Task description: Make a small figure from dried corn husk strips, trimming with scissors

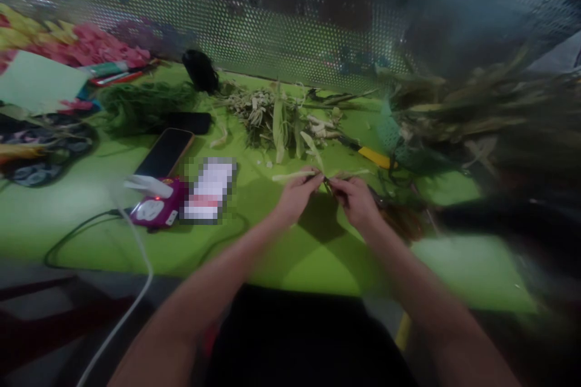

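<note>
Head view: over a green table [290, 263] bearing a heap of dried stalks [261, 110] and a dark patterned tray-like piece [75, 146] topped with something yellow [20, 152], our left hand [297, 192] and right hand [357, 196] are pinching a thin leafy stalk [319, 160] between nearly closed fingertips [318, 178].

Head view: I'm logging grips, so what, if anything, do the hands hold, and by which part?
The left hand and right hand appear to pinch a pale leaf-like strip by its near end; blur hides the exact hold.
</note>
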A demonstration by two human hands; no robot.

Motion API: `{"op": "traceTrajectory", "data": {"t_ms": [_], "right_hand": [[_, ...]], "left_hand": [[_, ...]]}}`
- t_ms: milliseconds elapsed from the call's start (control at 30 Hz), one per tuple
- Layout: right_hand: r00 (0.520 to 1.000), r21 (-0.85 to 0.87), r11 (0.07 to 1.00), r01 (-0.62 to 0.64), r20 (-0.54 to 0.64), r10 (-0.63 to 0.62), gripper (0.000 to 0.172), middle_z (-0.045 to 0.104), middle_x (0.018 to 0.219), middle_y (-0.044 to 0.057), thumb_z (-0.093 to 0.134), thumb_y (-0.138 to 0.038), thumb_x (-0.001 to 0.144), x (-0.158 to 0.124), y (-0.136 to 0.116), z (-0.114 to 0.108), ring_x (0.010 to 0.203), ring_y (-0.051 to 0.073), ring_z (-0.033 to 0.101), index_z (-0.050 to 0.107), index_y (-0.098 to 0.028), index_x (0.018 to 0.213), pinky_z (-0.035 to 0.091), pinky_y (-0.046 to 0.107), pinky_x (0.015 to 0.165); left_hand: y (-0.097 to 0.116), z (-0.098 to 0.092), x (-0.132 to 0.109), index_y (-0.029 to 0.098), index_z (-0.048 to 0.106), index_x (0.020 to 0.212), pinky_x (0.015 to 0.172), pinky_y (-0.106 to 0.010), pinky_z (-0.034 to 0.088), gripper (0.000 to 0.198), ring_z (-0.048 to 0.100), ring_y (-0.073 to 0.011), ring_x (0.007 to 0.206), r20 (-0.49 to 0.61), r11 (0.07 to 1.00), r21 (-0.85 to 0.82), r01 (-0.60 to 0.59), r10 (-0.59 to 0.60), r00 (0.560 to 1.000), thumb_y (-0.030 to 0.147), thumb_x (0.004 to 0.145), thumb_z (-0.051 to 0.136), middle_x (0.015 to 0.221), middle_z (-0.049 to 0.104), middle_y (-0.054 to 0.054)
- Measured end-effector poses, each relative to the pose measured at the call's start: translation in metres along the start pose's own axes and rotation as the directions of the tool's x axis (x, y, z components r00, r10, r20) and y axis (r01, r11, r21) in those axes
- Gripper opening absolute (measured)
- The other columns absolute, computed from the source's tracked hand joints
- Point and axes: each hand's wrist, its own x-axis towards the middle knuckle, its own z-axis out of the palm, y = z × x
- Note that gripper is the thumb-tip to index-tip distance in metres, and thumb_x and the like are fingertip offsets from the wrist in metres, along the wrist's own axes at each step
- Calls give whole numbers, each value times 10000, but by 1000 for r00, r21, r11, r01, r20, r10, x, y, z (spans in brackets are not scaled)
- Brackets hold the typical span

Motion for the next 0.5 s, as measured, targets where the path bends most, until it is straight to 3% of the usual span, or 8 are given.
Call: {"op": "traceTrajectory", "data": {"t_ms": [67, 233, 400, 500], "right_hand": [[1000, -14, 1000, 1, 3, -1, 265, 553, 593, -32, 766, -423, 680, 1, 1, -1, 483, 85, 395, 633, -194, 676, 296, 234, 434], [973, -146, 967, 208, -68, -219, 392, 676, 836, -7, 809, -311, 655, 2, -2, -9, 708, 139, 574, 673, -240, 1015, 457, 256, 606], [959, -167, 951, 262, -62, -275, 223, 696, 817, 9, 809, -312, 659, 3, 0, -10, 771, 166, 617, 687, -212, 817, 503, 319, 738], [955, -158, 947, 278, -64, -291, 228, 700, 831, 15, 813, -327, 669, 3, 2, -9, 784, 170, 624, 695, -212, 827, 506, 332, 755]], "left_hand": [[-3, -5, 4, 189, 583, 729, 592, -260, 331, 241, 439, -107, 602, -13, 999, -40, 26, -26, 1000, 388, 836, 666, 644, 531, 18], [-5, -12, 8, 177, 604, 706, 577, -256, 342, 264, 465, -101, 594, -21, 995, -77, 66, -68, 997, 403, 801, 700, 665, 583, -3], [-8, -9, 7, 171, 629, 735, 586, -258, 348, 277, 486, -104, 612, 42, 995, -46, 86, -84, 996, 431, 797, 702, 694, 612, -16], [-12, -9, 9, 176, 636, 782, 586, -255, 340, 290, 487, -107, 620, 49, 997, -31, 75, -73, 996, 459, 803, 693, 701, 613, -12]]}}
